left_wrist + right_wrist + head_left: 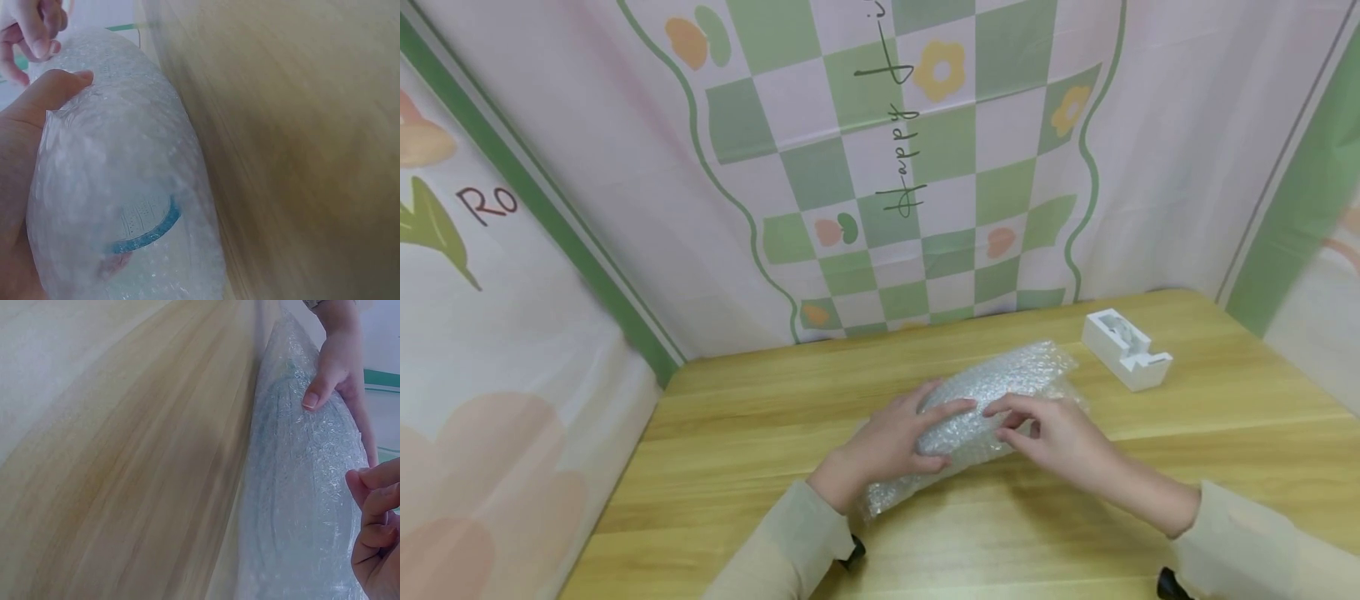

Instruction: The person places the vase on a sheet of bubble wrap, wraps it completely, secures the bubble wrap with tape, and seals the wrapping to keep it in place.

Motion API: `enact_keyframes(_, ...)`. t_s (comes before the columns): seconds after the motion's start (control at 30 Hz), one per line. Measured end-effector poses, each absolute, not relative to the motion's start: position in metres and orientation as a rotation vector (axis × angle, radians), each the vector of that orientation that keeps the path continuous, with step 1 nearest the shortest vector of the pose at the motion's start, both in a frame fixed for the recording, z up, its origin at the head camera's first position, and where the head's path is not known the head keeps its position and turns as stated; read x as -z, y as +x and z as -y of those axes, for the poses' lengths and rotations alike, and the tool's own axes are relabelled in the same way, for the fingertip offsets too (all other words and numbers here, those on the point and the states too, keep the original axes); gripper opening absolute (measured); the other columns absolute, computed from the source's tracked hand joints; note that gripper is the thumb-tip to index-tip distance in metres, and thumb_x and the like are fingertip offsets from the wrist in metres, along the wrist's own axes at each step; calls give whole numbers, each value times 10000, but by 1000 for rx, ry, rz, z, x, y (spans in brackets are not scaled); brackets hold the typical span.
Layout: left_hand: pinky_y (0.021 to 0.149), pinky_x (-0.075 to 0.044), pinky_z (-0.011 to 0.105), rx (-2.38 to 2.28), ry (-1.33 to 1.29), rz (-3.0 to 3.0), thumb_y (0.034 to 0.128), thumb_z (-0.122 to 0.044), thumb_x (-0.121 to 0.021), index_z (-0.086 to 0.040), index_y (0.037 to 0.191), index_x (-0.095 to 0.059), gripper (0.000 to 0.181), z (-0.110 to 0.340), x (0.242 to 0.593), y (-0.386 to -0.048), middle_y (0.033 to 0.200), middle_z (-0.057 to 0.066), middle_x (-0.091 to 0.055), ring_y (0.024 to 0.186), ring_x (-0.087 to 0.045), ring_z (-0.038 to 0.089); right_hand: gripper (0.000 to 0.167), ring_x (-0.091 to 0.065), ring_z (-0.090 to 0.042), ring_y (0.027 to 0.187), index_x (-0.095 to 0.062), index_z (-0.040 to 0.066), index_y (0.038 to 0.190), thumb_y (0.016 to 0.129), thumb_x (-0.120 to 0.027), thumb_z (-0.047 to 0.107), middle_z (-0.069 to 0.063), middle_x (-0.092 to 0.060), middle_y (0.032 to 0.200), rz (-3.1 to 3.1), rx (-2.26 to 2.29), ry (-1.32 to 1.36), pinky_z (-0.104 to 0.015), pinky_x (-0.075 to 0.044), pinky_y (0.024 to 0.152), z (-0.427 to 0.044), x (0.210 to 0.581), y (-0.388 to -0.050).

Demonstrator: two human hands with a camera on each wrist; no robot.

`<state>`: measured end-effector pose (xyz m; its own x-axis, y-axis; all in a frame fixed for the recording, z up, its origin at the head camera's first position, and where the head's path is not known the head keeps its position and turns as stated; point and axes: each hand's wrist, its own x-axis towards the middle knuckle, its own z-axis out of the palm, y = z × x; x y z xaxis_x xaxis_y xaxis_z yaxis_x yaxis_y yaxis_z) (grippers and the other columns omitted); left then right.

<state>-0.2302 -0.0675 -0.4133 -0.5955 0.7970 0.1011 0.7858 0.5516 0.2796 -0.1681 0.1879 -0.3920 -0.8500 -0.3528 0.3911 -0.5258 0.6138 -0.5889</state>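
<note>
A bubble-wrap bundle [977, 400] lies slantwise on the wooden table. Through its near end in the left wrist view, a curved blue edge [147, 237] shows; the kind of thing inside cannot be made out. My left hand [887, 437] grips the bundle from the left, thumb on the near side and fingers spread over the top. Beside the wrap's upper surface, my right hand [1060, 433] has bent fingers, with thumb and index close together. Whether anything thin and clear is between those fingertips [357, 482] is not visible.
A white tape dispenser [1126, 348] stands on the table [737, 417] beyond the bundle, to the right. Behind the table's back edge hangs a green-and-white checked curtain [880, 167], with more printed cloth at both sides.
</note>
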Motion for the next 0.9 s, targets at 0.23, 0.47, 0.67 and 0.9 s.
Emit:
enact_keyframes(0.23,1034,-498,530,-422,1384,-2746,951,-395,-741,-410,1621,-257,827,68,413,-229,1692,132,-147,1404,-429,396,342,-555,22,567,-751,72,1169,837,-811,20,56,-730,787,2591,-982,729,-206,-502,486,-188,392,-169)
enact_keyframes(0.47,1049,-484,531,-416,1384,-2750,946,-396,-745,-409,1624,-249,840,67,412,-229,1694,128,-141,1406,-428,394,305,-560,48,562,-792,132,1147,864,-824,240,98,-682,654,2323,-623,903,-119,-480,500,-195,404,-175)
enact_keyframes(0.67,1038,-490,549,-428,1386,-2743,949,-397,-742,-409,1624,-242,840,67,412,-229,1698,116,-130,1412,-417,402,607,-418,53,418,-759,82,1190,1046,-413,560,88,-565,511,2135,-440,964,-88,-368,405,-198,414,-184)
enact_keyframes(0.9,1035,-492,550,-452,1372,-2736,936,-378,-760,-401,1626,-237,866,67,411,-229,1700,112,-121,1401,-429,407,610,-267,-1,374,-609,129,1379,1072,-325,573,98,-388,445,2057,-186,985,-143,-267,366,-202,421,-189)
